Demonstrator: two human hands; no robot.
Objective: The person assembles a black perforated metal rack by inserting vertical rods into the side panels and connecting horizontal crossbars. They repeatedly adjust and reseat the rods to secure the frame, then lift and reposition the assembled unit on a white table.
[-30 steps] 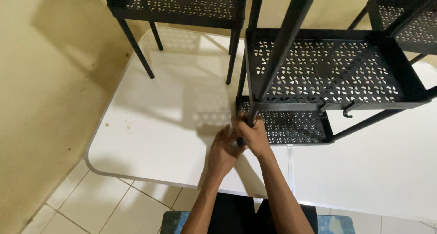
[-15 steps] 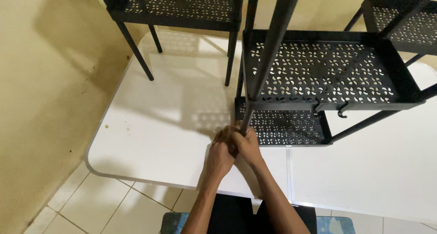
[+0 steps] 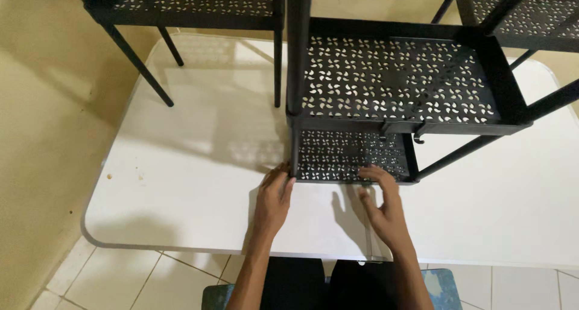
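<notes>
**Black tiered rack on a white surface, both hands at its lowest shelf**

A yellow wall stands behind and to the left, with pale floor tiles [image 3: 151,274] below. In front of the wall sits a white surface [image 3: 199,183] with rounded corners and a seam running toward the person on the right side.

On the white surface, in the middle of the view, stands a black metal rack [image 3: 398,81] with perforated shelves and thin straight legs. A second rack [image 3: 181,2] of the same kind stands at the top left, and part of a third [image 3: 518,14] shows at the top right.

The rack's lowest shelf [image 3: 347,156] lies nearest the person, just above the surface. Two small hooks [image 3: 419,134] hang from the front edge of the shelf above it.

The left hand [image 3: 272,198] lies flat on the surface, fingers spread and open, their tips touching the front left corner of the lowest shelf by the upright leg. The right hand [image 3: 383,204] is also open, fingers loosely curled, their tips at the shelf's front rim; it grips nothing.

The rack looks stiff and fairly light, being thin sheet metal full of holes, though tall and likely to tip. The painted legs may be smooth, so the shelf rims and the upright legs seem the firmest places to hold.

No packages, labels or signs are in view.
</notes>
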